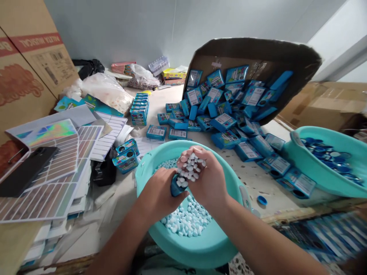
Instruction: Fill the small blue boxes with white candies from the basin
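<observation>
My left hand (159, 193) is closed around a small blue box (174, 188), held over a teal basin (200, 244). Cupped right against the box's mouth, my right hand (205, 177) holds a heap of small white tablets (189, 170). More pale blue and white tablets (186, 221) lie in the bottom of the basin beneath both hands.
A pile of small blue boxes (229, 110) spills from a tilted cardboard sheet (286, 53) behind the basin. A second teal basin (321, 172) with blue caps stands at the right. Holographic sticker sheets (54, 168), a dark phone (27, 170) and cardboard cartons (25, 65) lie left.
</observation>
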A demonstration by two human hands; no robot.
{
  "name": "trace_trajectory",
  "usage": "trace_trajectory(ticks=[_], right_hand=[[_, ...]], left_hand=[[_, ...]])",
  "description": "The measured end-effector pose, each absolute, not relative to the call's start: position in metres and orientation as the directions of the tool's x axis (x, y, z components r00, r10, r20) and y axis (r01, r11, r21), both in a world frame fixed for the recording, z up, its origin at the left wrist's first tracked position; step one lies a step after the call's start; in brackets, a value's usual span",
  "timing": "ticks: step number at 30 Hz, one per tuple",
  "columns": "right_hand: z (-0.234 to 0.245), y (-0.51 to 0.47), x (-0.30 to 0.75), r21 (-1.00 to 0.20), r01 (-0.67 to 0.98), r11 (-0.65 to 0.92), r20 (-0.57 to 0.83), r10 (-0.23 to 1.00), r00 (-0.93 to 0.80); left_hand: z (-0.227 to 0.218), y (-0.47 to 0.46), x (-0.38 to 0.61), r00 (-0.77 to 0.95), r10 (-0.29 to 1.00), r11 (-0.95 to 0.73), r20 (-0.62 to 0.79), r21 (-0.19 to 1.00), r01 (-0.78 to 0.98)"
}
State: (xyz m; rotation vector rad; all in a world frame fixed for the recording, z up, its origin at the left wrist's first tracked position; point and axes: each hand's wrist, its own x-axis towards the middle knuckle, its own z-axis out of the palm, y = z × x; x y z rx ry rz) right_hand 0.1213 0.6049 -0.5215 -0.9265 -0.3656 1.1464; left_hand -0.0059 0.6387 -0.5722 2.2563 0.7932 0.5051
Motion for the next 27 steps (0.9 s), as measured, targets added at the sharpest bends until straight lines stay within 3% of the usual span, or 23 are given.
trace_trajectory(ticks=[11, 21, 27], right_hand=[[-0.5212, 0.6034, 0.1217, -0.820, -0.560, 0.119, -0.105, 0.930, 0.353], [-0.5197, 0.5977, 0.1222, -0.927, -0.336, 0.166, 0.063, 0.953, 0.296], [-0.5233, 0.5966, 0.1205, -0.922, -0.325, 0.210, 0.125, 0.957, 0.263]], left_hand=[[-0.5772, 0.6385, -0.0077, 0.712, 0.679, -0.576, 0.178, 0.731, 0.366], [-0.5749, 0.6388, -0.0082, 0.699, 0.695, -0.544, 0.170, 0.760, 0.356], [-0.5727, 0.6391, -0.0093, 0.683, 0.708, -0.542, 0.180, 0.759, 0.362]])
